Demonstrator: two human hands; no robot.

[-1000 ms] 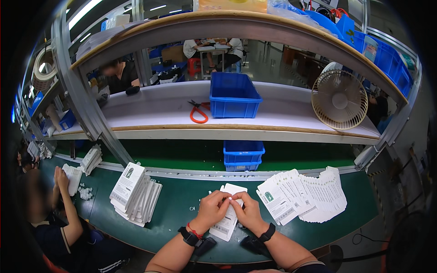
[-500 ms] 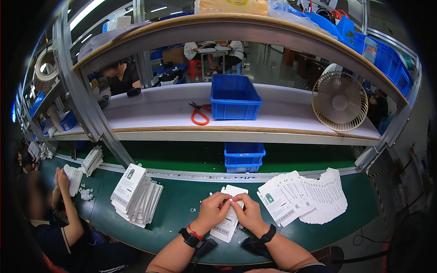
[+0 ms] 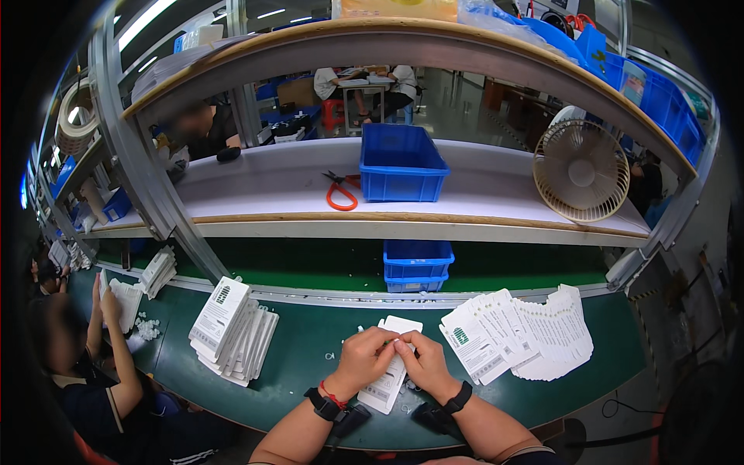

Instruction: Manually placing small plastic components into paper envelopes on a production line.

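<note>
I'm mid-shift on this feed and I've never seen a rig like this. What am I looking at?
There's no machine here: a person's bare left hand and right hand are working. A wide fisheye camera on their head looks down, so straight edges bend. On the green table, a stack of white cards stands left and fanned cards lie right. The fingertips meet above a single white card; anything between them is too small to tell.
</note>
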